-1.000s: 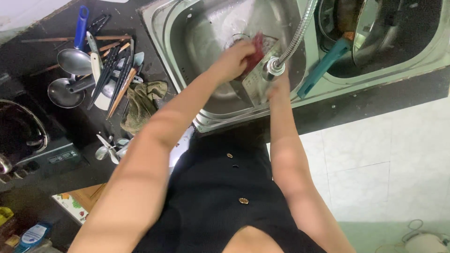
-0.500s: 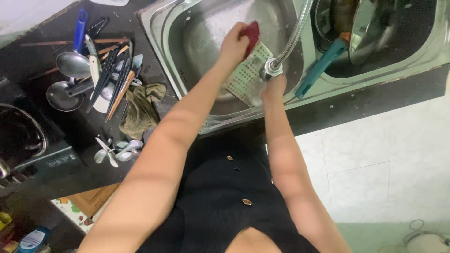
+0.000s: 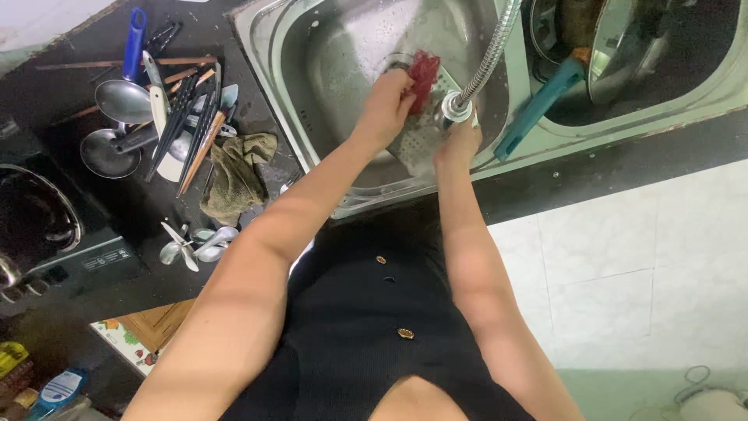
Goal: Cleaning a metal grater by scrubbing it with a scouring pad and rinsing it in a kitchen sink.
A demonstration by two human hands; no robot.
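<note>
At the far left we see a dark tabletop crowded with utensils: two metal ladles, one with a blue handle, lie among chopsticks and knives, and just right of them sits a crumpled brown rag, with a few small spoons below it. Next comes the steel sink, its basin wet. Over the basin our left hand is closed around a red scrubbing pad, which it presses against a perforated metal strainer. Just to the right, our right hand grips the strainer's lower edge, fingers curled so that it is held tilted above the sink bottom. A flexible metal faucet hose comes down from the top and its nozzle ends right above the right hand, touching or nearly touching it; we cannot tell which. Further right, a second basin holds a large pan and a teal handle that leans over the divider between the basins. Pale floor tiles fill the lower right.
</note>
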